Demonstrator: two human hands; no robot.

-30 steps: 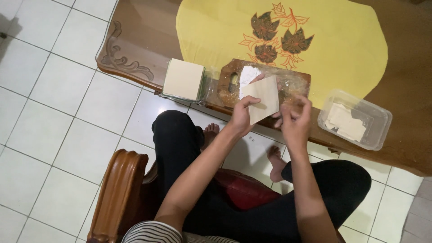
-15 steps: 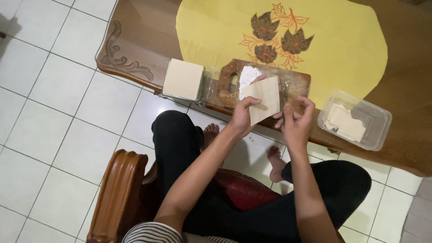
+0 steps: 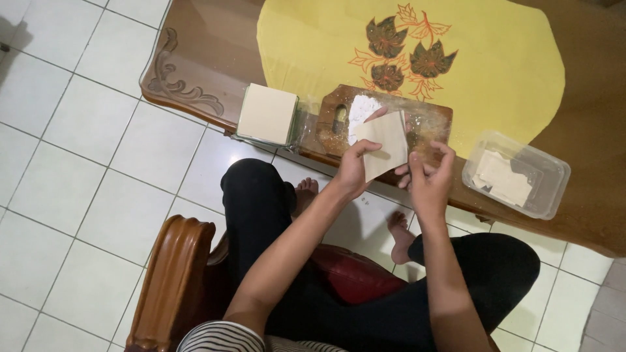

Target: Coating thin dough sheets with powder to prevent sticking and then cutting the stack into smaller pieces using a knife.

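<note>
Head view shows the left hand (image 3: 352, 171) pinched on a thin pale dough sheet (image 3: 385, 142) at its lower left edge, while the right hand (image 3: 427, 176) closes fingertips on its lower right corner. It looks light, limp and easily torn, best held by the edges. Just behind it, at twelve o'clock, lies a floured wooden board (image 3: 430, 124); a stack of sheets (image 3: 267, 114) at ten; a clear tub (image 3: 518, 173) at three, all on the worktop (image 3: 202, 39).

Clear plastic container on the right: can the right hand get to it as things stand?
Probably yes: the clear plastic container sits open-topped just right of the right hand, nothing between, though that hand is touching the pale sheet.
</note>
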